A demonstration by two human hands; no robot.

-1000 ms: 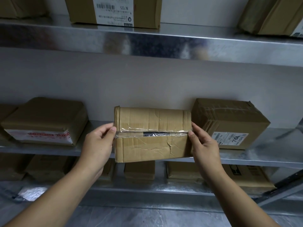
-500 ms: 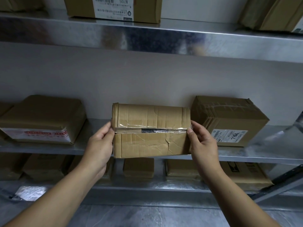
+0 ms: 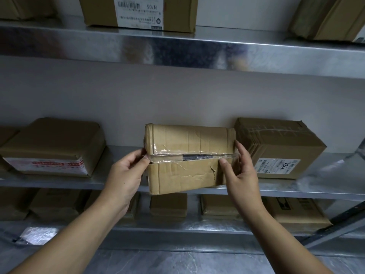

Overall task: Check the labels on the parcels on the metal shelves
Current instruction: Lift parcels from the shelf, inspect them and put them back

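Creased brown cardboard parcel with clear tape along its seam [image 3: 185, 155] sits at the front edge of the middle steel shelf [image 3: 59, 181], tilted, its left corner dipping below the lip. Left hand [image 3: 126, 173] pinches the left end at the tape line. Right hand [image 3: 243, 175] wraps the right end, thumb pressed on the front face, fingers behind. Brown taped box [image 3: 280, 143] sits just beside, right (white label, handwriting upside down).
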